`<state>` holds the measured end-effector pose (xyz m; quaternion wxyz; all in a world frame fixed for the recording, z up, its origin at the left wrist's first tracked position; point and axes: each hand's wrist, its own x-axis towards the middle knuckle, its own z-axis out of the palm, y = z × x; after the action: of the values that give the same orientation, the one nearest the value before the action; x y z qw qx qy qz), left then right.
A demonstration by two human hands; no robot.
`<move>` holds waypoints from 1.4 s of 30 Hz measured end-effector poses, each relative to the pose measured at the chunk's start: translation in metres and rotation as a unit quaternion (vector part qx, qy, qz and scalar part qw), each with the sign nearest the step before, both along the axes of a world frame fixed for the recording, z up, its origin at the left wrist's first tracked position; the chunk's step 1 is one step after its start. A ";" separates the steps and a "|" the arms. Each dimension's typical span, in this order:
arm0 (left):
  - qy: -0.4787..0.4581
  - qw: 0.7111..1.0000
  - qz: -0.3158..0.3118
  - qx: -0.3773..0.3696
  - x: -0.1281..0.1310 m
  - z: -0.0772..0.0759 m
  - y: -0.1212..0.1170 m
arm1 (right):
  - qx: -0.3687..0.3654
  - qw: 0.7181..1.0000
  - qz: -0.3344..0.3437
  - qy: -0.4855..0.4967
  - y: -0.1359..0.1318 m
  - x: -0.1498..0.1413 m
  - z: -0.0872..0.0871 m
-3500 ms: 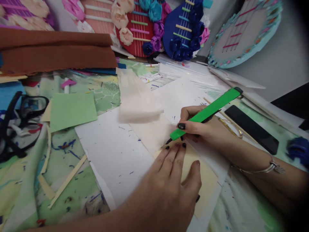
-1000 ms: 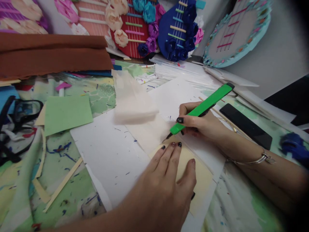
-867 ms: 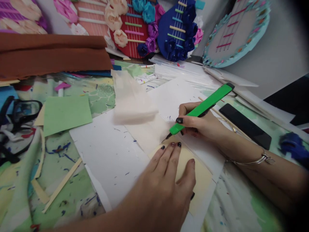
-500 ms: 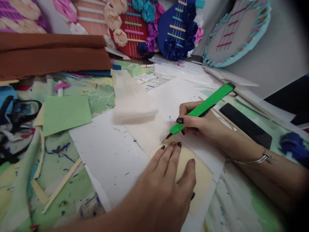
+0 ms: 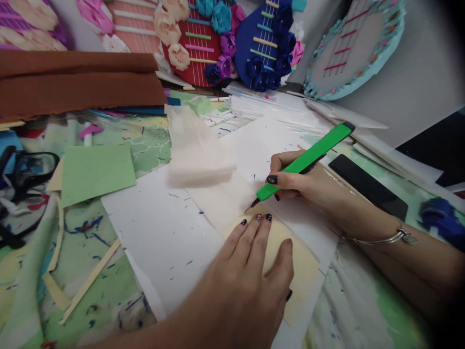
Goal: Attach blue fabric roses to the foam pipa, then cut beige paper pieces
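My left hand [image 5: 247,271] lies flat with fingers stretched on a pale yellow card [image 5: 301,276], pressing it onto cream crepe paper [image 5: 220,201]. In my right hand [image 5: 301,184] is a slim green pen-like tool [image 5: 316,150], gripped between thumb and fingers. It has a black far end and a thin dark tip; I cannot tell whether this is a nib or a blade. The tip touches down at the card's upper edge, just beyond my left fingertips. White sheets [image 5: 152,232] lie under the crepe paper, which has a folded flap [image 5: 199,150] at its far end.
Left of the sheets lie green paper squares [image 5: 98,172], black-framed glasses [image 5: 32,167] and cream strips [image 5: 89,281]. A phone [image 5: 366,186] and a blue object [image 5: 441,220] are on the right. Brown paper [image 5: 80,82] and guitar-shaped decorations [image 5: 259,48] stand at the back.
The whole view has drifted slightly, so things appear a little further left. Both hands keep nearly the same pose, with the green tool's tip staying close to the same spot by the card.
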<state>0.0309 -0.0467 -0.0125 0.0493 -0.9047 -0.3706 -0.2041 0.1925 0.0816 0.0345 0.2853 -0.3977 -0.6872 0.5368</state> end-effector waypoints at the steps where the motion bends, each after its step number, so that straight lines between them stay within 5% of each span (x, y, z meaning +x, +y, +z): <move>1: -0.001 1.000 -0.001 0.000 0.000 0.000 0.000 | -0.003 1.000 0.001 -0.003 0.001 0.000 0.000; 9: 0.001 1.000 0.000 0.000 0.000 0.000 0.001 | -0.008 1.000 0.000 0.020 0.010 0.005 -0.012; 42: 0.002 1.000 0.002 0.006 0.000 -0.002 0.000 | -0.033 0.997 0.000 0.068 0.012 0.008 -0.012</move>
<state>0.0311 -0.0470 -0.0141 0.0553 -0.9038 -0.3716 -0.2047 0.2006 0.0934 0.0221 0.3181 -0.3691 -0.6485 0.5848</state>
